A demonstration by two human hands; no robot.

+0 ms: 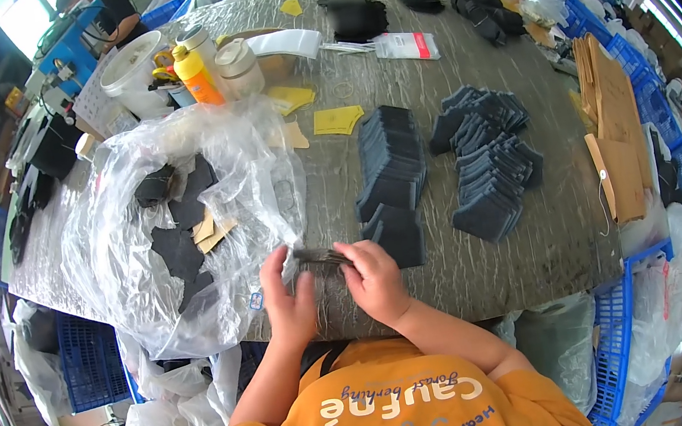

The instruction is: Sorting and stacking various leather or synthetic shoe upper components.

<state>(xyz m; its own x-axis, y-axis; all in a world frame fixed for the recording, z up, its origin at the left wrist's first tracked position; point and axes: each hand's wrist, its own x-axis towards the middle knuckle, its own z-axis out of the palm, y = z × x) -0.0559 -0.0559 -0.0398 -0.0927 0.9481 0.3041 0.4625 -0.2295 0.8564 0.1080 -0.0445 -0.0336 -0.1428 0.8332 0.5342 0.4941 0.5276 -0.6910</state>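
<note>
A small stack of dark fabric pieces (321, 256) is held on edge just above the near part of the table. My right hand (377, 284) pinches its right end between thumb and fingers. At the stack's left end is my left hand (286, 306), thumb and fingers apart; whether a fingertip touches the stack I cannot tell. Just beyond my right hand lies a fanned row of dark blue-grey cut pieces (390, 158), and farther right a second, looser pile of them (491, 161). A clear plastic bag (122, 235) with dark scraps (179, 251) spreads left of my left hand.
Yellow card pieces (338, 120) lie mid-table. An orange bottle (195, 75), a lidded jar (239, 69) and a white bucket (134, 75) stand at the far left. Black bundles (355, 17) lie at the back, brown cardboard (614, 122) at the right edge. Two people sit beyond the table.
</note>
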